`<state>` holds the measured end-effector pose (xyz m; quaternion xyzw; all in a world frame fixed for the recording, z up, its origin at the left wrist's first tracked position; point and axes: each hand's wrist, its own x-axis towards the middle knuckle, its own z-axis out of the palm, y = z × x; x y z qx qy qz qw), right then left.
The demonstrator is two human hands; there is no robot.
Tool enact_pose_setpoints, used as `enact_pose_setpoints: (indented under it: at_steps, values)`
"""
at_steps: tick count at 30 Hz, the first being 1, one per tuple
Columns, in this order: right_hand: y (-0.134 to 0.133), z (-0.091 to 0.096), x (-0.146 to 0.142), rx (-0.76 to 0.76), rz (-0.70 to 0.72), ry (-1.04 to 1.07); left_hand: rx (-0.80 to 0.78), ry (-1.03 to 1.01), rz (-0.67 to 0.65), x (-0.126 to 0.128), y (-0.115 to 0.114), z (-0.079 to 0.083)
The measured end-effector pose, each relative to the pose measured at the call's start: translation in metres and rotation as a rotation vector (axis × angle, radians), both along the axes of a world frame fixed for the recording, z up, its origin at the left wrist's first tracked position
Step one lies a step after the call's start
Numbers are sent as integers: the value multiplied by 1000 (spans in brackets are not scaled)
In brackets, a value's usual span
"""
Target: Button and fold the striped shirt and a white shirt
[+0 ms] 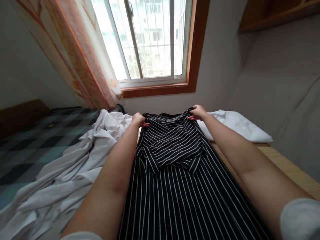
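Observation:
A black dress with thin white stripes (172,193) lies stretched lengthwise in front of me, its sleeves folded across the chest. At its far left shoulder, my left hand (140,120) pinches the cloth. My right hand (198,112) grips the opposite shoulder, which is lifted slightly, with the fabric bunched at the fingers. Both arms reach forward along the two sides of the dress. The lower end runs out of view at the bottom edge.
Crumpled white cloth (82,166) spreads on the left over a checked bedcover (37,143). A folded white item (237,125) rests at the right on a wooden surface (287,160). Beyond the dress are a window (152,46) and a patterned curtain (80,53). A wooden shelf (280,20) hangs upper right.

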<state>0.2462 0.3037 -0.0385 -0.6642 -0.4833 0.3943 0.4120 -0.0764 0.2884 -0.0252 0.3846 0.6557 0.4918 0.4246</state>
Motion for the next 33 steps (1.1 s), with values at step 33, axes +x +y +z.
enact_pose_setpoints:
  at_steps: [33]
  values:
    - [-373,-47,53,337,631,-368,327,1049,-892,-63,-296,-15]
